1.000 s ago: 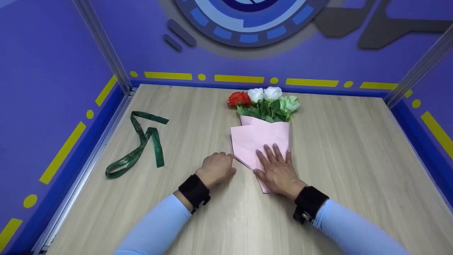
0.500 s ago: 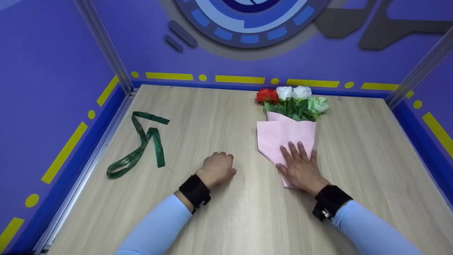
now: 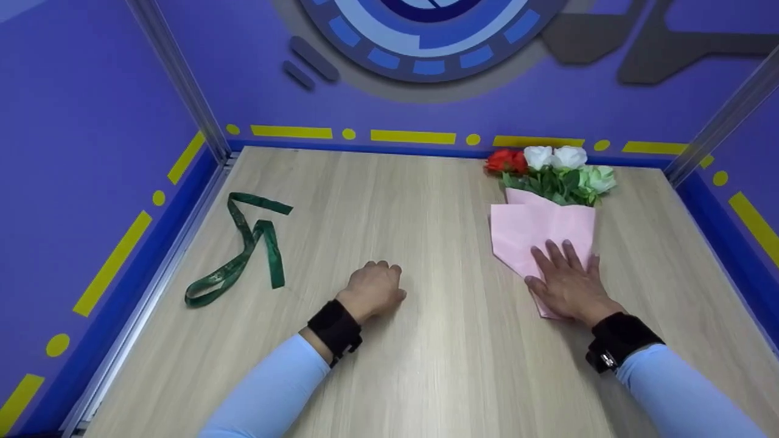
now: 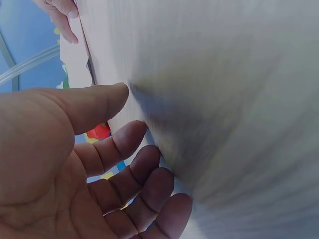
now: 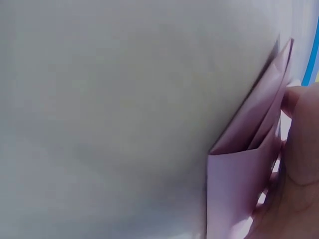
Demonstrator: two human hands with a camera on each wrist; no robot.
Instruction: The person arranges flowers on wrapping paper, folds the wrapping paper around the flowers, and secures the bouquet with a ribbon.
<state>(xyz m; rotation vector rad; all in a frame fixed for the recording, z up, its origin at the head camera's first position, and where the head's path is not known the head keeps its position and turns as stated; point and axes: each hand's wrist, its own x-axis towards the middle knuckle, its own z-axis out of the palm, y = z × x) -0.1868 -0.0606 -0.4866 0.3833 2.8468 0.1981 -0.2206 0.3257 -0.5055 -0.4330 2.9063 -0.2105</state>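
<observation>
Worktop, head view: pale wood-grain worktop (image 3: pixel 438 365) across the middle and bottom of the frame; dark green ribbon (image 3: pixel 244 243) lying in loose bends at its left.
Walls, head view: purple-blue back wall (image 3: pixel 389 106) along the top, with yellow dashes and dots near its foot; left wall (image 3: pixel 73 121) at the left edge; a metal post (image 3: pixel 176 73) at their corner.
Bouquet, head view: bouquet (image 3: pixel 551 182) at the right of the frame, lying on the worktop; red, white and pale green flowers uppermost, pink wrapping (image 3: pixel 517 228) below.
Right hand, head view: right hand (image 3: pixel 569 286) palm down on the pink wrapping, fingers spread and straight, pointing up the frame.
Left hand, head view: left hand (image 3: pixel 372 289) at centre, knuckles up, fingers bent under, well apart from bouquet and ribbon.
Left hand, left wrist view: palm at the lower left; fingers loosely curled, holding nothing, thumb apart; worktop filling the right side.
Pink wrapping, right wrist view: folded layers at the right, the right hand beside them at the edge; its fingers are mostly hidden here.
</observation>
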